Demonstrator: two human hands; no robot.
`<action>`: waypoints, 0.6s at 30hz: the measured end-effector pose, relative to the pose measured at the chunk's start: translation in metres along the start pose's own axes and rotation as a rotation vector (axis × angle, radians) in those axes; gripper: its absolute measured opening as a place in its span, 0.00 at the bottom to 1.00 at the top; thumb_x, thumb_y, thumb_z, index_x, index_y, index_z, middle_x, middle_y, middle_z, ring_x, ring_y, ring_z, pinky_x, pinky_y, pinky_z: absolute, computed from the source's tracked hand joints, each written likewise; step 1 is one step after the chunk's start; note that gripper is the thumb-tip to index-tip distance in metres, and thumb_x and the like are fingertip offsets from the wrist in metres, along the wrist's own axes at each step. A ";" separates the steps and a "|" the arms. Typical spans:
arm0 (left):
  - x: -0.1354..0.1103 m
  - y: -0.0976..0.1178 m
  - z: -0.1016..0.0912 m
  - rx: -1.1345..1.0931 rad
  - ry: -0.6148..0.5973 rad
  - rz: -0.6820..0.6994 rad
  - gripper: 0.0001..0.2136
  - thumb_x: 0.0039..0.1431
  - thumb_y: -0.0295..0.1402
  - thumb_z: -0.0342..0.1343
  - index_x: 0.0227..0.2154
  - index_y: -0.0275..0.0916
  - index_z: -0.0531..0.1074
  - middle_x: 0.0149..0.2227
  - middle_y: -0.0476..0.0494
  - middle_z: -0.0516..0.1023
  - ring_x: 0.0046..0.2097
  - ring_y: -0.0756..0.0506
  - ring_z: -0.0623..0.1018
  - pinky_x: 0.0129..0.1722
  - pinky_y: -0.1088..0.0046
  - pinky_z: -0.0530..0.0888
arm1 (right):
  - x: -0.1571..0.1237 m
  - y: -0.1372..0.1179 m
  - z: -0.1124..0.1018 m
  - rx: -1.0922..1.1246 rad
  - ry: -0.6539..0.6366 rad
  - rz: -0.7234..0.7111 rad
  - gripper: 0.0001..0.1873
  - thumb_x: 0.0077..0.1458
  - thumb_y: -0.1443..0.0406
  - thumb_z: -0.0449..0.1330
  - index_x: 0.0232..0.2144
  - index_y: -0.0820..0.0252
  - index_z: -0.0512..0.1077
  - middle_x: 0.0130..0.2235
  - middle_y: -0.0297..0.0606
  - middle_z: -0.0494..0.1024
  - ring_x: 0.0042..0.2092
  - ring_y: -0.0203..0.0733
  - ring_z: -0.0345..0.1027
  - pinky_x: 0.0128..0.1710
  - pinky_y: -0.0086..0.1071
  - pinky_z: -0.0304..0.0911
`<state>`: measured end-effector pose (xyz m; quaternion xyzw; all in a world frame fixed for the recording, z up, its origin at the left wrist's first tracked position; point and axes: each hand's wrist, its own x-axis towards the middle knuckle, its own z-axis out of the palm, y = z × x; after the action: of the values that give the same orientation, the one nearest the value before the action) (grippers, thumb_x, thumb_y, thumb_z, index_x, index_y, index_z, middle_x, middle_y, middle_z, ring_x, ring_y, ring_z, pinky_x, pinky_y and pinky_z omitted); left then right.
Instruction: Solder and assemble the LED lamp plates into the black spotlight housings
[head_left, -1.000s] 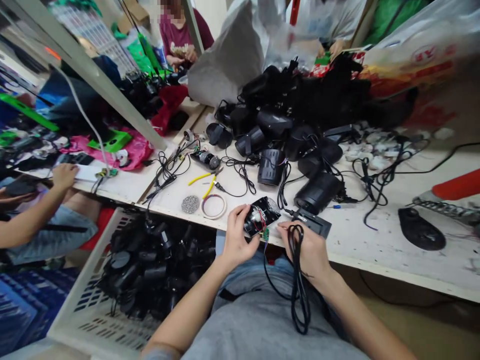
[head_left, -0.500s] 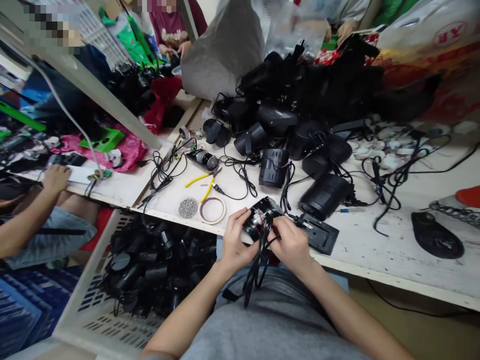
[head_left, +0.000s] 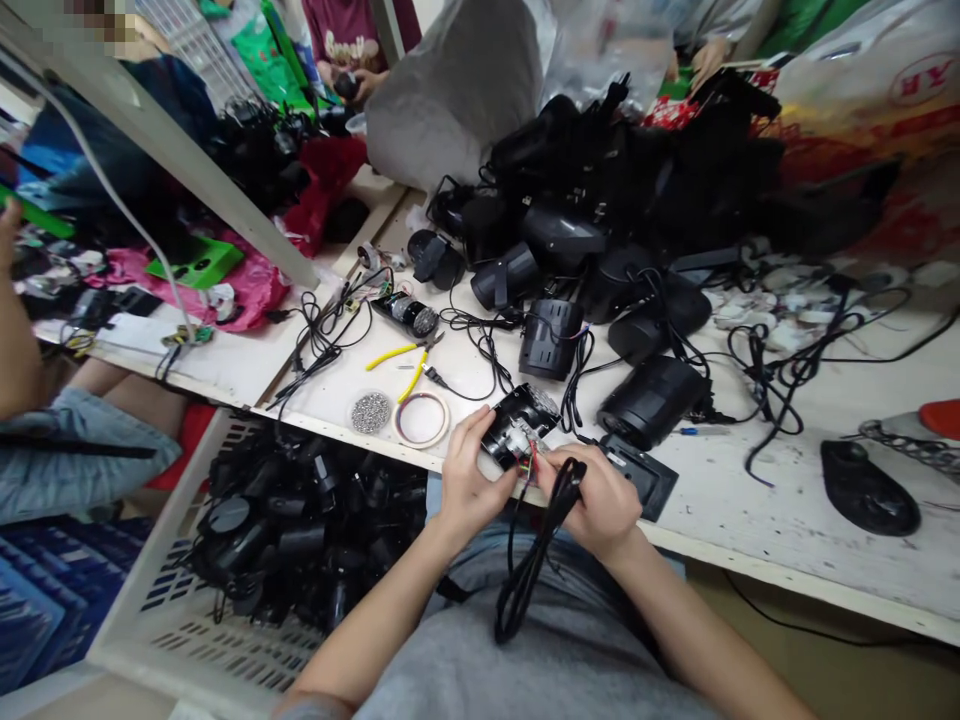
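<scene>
My left hand (head_left: 471, 482) is closed around the near left side of an opened black lamp-like housing (head_left: 516, 415) at the table's front edge. Inside it, a whitish part and thin red and green wires (head_left: 531, 460) show. Beside it, my right hand (head_left: 602, 500) is closed on a bundled black power cord (head_left: 536, 575), whose loops hang down over my lap. Its fingertips sit by the wires at the housing's open side; what they pinch there is partly hidden. Just beyond my right hand lies a flat black plastic cover (head_left: 651, 482).
Yellow-handled pliers (head_left: 411, 380), a tape roll (head_left: 421, 418) and a dish of screws (head_left: 370, 411) lie to the left. Black housings (head_left: 551, 338) and cords pile up behind. A crate (head_left: 135, 625) stands below left. Co-workers sit across and at left.
My right hand has shifted slightly right and down with the cord, uncovering the housing's inside and its wires. My left hand keeps its hold. The left co-worker's hand has left the table.
</scene>
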<state>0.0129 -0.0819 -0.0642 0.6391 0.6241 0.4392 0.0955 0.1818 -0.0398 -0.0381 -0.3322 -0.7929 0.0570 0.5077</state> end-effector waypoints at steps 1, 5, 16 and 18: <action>0.002 -0.002 -0.002 0.003 -0.001 0.001 0.28 0.56 0.34 0.65 0.59 0.40 0.67 0.58 0.33 0.74 0.60 0.36 0.75 0.59 0.52 0.75 | 0.000 0.003 -0.003 -0.013 -0.003 -0.044 0.05 0.60 0.72 0.61 0.39 0.60 0.72 0.32 0.37 0.80 0.32 0.35 0.76 0.32 0.27 0.70; 0.011 -0.012 -0.009 0.037 -0.011 0.023 0.27 0.57 0.36 0.66 0.58 0.38 0.67 0.59 0.31 0.74 0.61 0.36 0.74 0.60 0.52 0.74 | -0.002 0.018 -0.019 -0.085 -0.064 -0.229 0.03 0.63 0.71 0.59 0.40 0.63 0.73 0.34 0.40 0.82 0.34 0.35 0.76 0.35 0.27 0.71; 0.018 0.026 -0.038 0.023 0.037 0.040 0.20 0.59 0.34 0.61 0.54 0.39 0.71 0.57 0.33 0.74 0.59 0.36 0.74 0.56 0.53 0.74 | -0.006 0.031 -0.070 -0.226 -0.140 -0.484 0.05 0.62 0.74 0.59 0.33 0.65 0.73 0.31 0.43 0.81 0.29 0.33 0.68 0.28 0.28 0.61; 0.013 0.048 -0.034 -0.171 0.051 -0.065 0.12 0.59 0.34 0.62 0.45 0.40 0.75 0.46 0.39 0.78 0.46 0.42 0.79 0.43 0.65 0.79 | -0.007 0.033 -0.074 -0.252 -0.146 -0.522 0.05 0.62 0.73 0.59 0.33 0.65 0.74 0.30 0.42 0.81 0.29 0.33 0.67 0.28 0.28 0.61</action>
<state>0.0220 -0.0942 -0.0058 0.5968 0.6070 0.5034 0.1480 0.2612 -0.0366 -0.0220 -0.1727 -0.8867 -0.1507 0.4016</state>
